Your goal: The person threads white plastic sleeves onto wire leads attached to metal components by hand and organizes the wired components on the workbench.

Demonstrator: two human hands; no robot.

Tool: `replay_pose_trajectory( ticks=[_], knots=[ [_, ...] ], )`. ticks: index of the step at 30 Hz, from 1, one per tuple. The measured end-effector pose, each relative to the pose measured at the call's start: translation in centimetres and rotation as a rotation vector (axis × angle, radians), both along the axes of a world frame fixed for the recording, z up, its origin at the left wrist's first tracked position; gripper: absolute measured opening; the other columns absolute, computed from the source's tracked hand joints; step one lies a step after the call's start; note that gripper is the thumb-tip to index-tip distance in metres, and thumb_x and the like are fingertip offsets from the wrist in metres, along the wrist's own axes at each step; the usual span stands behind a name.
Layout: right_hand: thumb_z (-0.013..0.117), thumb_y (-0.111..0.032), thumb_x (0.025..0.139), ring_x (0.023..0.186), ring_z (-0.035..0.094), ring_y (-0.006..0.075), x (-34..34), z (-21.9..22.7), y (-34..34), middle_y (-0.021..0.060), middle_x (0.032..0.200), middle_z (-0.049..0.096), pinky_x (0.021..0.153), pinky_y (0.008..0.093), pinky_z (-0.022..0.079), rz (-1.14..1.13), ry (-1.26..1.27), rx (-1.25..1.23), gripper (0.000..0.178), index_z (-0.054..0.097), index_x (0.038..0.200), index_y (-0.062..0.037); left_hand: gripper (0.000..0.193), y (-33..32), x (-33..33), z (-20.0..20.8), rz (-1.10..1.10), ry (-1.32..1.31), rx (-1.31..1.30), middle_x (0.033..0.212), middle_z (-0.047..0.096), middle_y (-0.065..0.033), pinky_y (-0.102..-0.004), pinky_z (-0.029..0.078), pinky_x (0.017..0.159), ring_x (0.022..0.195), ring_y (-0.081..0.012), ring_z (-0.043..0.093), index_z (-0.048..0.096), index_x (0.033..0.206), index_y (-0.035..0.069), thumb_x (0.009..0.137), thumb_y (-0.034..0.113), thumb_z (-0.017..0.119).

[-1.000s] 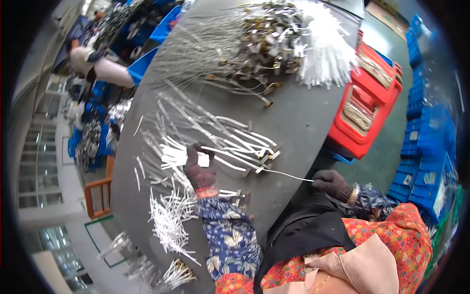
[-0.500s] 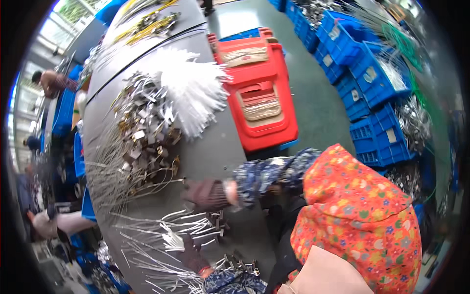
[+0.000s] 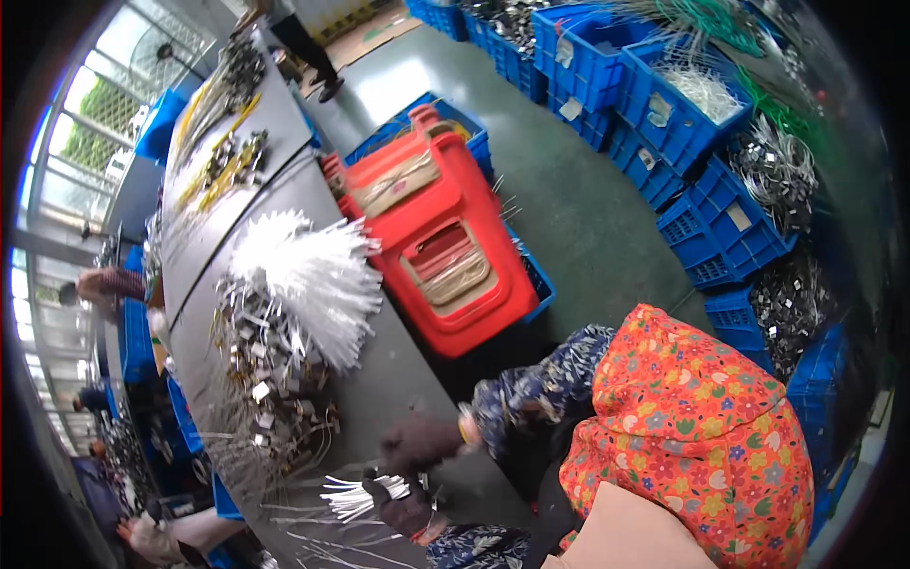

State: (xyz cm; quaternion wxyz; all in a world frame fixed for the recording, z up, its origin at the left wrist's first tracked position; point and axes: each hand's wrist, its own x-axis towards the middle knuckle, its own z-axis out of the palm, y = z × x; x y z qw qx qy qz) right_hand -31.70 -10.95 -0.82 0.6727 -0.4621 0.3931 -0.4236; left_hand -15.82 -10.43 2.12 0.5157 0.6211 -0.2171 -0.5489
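My left hand [image 3: 403, 509], in a dark knitted glove, is closed round a bundle of thin white strips [image 3: 349, 497] just over the grey table. The strips fan out away from me. Beside it, my right hand [image 3: 422, 441], also in a dark glove, hovers close to the bundle's inner end. Motion smears its fingers, so whether it grips anything does not show. Loose pale strips [image 3: 346, 555] lie on the table near my left hand. Past the hands spreads a pile of small metal pieces with thin wires [image 3: 275, 384], with a thick heap of white strips [image 3: 318, 280] against it.
A red plastic stool [image 3: 474, 256] stands against the table's right side, by a blue crate. Stacked blue crates [image 3: 682, 114] of metal pieces and wires line the right. Orange floral cloth [image 3: 692, 408] covers the lower right. Another person [image 3: 308, 47] stands at the table's far end.
The view has turned and shifted. My right hand has come closer to my left. The bundle looks fuller, and the strips that lay spread between the hands no longer show there.
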Motion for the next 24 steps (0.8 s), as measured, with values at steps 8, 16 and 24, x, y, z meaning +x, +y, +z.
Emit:
replay_pose_trajectory(
  ticks=[8, 16, 24],
  knots=[
    [0.066, -0.021, 0.075, 0.074, 0.056, 0.0109, -14.7, -3.8, 8.6, 0.0039, 0.081, 0.062, 0.061, 0.0306, 0.046, 0.22, -0.002, 0.15, 0.026, 0.061, 0.095, -0.0055, 0.02, -2.4, -6.0, 0.3, -0.034, -0.031, -0.069, 0.073, 0.057, -0.0043, -0.0308, 0.046, 0.055, 0.061, -0.0164, 0.054, 0.06, 0.083, 0.006, 0.085, 0.025, 0.066],
    [0.059, -0.028, 0.082, 0.072, 0.061, 0.0229, -25.8, -6.9, 17.5, 0.0155, 0.079, 0.065, 0.07, 0.0388, 0.048, 0.145, 0.721, 0.313, 0.03, 0.067, 0.095, -0.0017, 0.021, -4.7, 0.6, 1.5, 0.179, -0.039, -0.274, 0.076, 0.061, -0.0091, -0.0352, 0.053, 0.064, 0.069, -0.0212, 0.061, 0.062, 0.084, 0.002, 0.088, 0.023, 0.063],
    [0.059, -0.027, 0.078, 0.067, 0.054, 0.0173, -26.1, -6.8, 17.3, 0.0117, 0.069, 0.059, 0.064, 0.0343, 0.045, 0.027, 0.614, 0.391, 0.029, 0.062, 0.083, 0.0017, 0.021, -3.6, 3.7, 4.0, 0.534, 0.012, -0.463, 0.078, 0.063, -0.0122, -0.0365, 0.057, 0.063, 0.067, -0.0237, 0.064, 0.062, 0.088, 0.0, 0.092, 0.02, 0.057]
  ],
)
